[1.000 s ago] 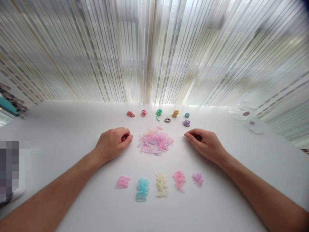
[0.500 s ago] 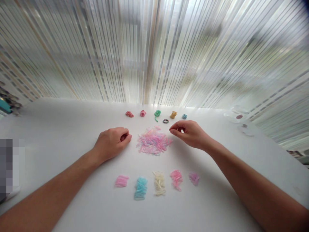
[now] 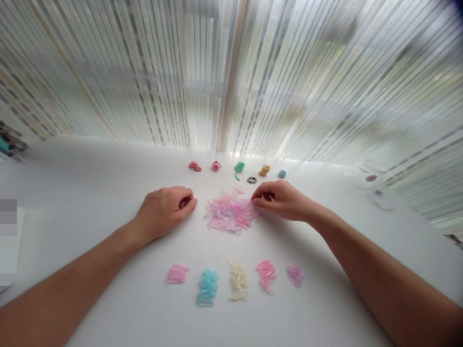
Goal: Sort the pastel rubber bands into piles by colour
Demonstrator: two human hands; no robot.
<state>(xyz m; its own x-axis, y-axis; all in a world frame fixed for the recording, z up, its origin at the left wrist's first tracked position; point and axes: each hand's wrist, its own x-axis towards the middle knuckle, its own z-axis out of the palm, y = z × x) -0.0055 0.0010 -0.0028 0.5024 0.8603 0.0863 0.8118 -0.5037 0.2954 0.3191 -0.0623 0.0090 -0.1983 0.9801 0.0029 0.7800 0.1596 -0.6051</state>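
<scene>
A loose pile of small pastel elastic bands [image 3: 229, 212], mostly pink and lilac, lies mid-table. My left hand [image 3: 168, 209] rests curled on the table to its left, apart from it; the inside of the fist is hidden. At the pile's right edge, my right hand [image 3: 280, 200] has thumb and forefinger pinched together; whatever may be between the tips is too small to make out. Nearer me lie sorted heaps in a row: pink bands [image 3: 177, 273], blue bands [image 3: 208, 287], cream bands [image 3: 238, 282], coral-pink bands [image 3: 266, 276] and purple bands [image 3: 295, 275].
Along the back sit a red coil [image 3: 195, 166], pink coil [image 3: 216, 166], green coil [image 3: 239, 168], yellow coil [image 3: 264, 170], blue coil [image 3: 282, 174] and a dark beaded-looking ring [image 3: 252, 180]. Clear round items [image 3: 378, 193] lie at right. A string curtain [image 3: 217, 72] hangs behind the table.
My right hand has moved slightly left and down, its fingertips now at the pile's right edge. My left hand stays curled in place. The camera view has shifted a little.
</scene>
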